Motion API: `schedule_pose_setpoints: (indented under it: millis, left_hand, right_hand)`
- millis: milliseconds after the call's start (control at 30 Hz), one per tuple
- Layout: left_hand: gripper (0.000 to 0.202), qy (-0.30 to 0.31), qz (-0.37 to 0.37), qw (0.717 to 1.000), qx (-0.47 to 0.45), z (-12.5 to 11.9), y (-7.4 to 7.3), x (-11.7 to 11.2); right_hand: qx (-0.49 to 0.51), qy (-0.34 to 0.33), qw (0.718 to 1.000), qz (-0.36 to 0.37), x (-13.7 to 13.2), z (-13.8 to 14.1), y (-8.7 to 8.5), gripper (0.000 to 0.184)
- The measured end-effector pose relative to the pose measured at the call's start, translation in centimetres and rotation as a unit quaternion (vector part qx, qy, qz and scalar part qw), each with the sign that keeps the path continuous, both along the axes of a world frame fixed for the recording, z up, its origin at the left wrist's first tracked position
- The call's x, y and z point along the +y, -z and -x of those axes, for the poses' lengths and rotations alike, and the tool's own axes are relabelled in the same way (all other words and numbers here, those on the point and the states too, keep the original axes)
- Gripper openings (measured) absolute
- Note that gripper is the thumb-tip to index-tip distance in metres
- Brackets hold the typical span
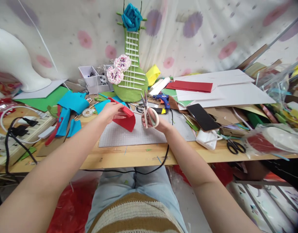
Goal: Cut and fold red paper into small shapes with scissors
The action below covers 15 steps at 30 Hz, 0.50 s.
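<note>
Folded red crepe paper (126, 123) is pinched in my left hand (113, 111), with a rounded edge hanging over the grey cutting mat (139, 138). My right hand (152, 118) grips white-handled scissors (145, 108) by the loops, blades pointing up and slightly parted. A small gap separates the scissors from the red paper. Behind both hands stands a green guitar-shaped piece (131, 94) with white strings, a blue paper flower (131, 17) at its top and two speckled pink-white flowers (118, 68) on its side.
A blue glue gun (163, 100) and a yellow-black cutter (161, 111) lie just beyond my right hand. Further right are a black phone (202, 117), black scissors (236, 147) and a red paper strip (189, 86). Blue crepe pieces (73, 103) and a power strip (25, 137) sit left.
</note>
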<state>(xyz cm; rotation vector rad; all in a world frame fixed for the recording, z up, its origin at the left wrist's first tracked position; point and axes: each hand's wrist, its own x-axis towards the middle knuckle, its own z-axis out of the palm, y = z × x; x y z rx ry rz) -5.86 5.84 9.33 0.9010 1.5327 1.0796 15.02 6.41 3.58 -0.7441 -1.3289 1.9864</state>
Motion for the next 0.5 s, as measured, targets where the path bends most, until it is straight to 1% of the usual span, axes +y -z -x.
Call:
schedule_pose_setpoints:
  millis: [67,100,167,267,367,433,500]
  left_hand:
    - [0.001,-0.032,-0.037,0.997,-0.056,1.0,-0.6,0.0]
    - [0.001,-0.046,-0.055,0.994,-0.081,1.5,-0.7,0.0]
    - [0.002,-0.069,-0.091,0.986,-0.123,2.1,-0.4,0.0]
    - [0.003,-0.099,-0.136,0.973,-0.16,2.5,0.8,0.0]
    - [0.005,-0.128,-0.174,0.96,-0.177,2.2,2.3,0.0]
    - [0.01,-0.144,-0.196,0.954,-0.176,1.7,3.2,-0.1]
    - [0.015,-0.157,-0.211,0.949,-0.171,1.2,3.9,-0.2]
  right_hand:
    - [0.009,-0.053,0.998,-0.031,-0.1,-0.3,-0.4,0.053]
    - [0.004,-0.076,0.996,-0.051,-0.2,-0.5,-0.7,0.056]
    - [-0.023,-0.126,0.988,-0.082,-0.4,-1.0,-1.4,0.063]
    - [-0.071,-0.208,0.97,-0.104,-0.7,-2.0,-2.3,0.074]
    - [-0.1,-0.291,0.945,-0.11,-0.7,-2.9,-3.0,0.08]
    - [-0.128,-0.322,0.931,-0.119,-0.5,-3.1,-3.3,0.078]
    - [-0.171,-0.325,0.921,-0.129,-0.2,-3.0,-3.5,0.075]
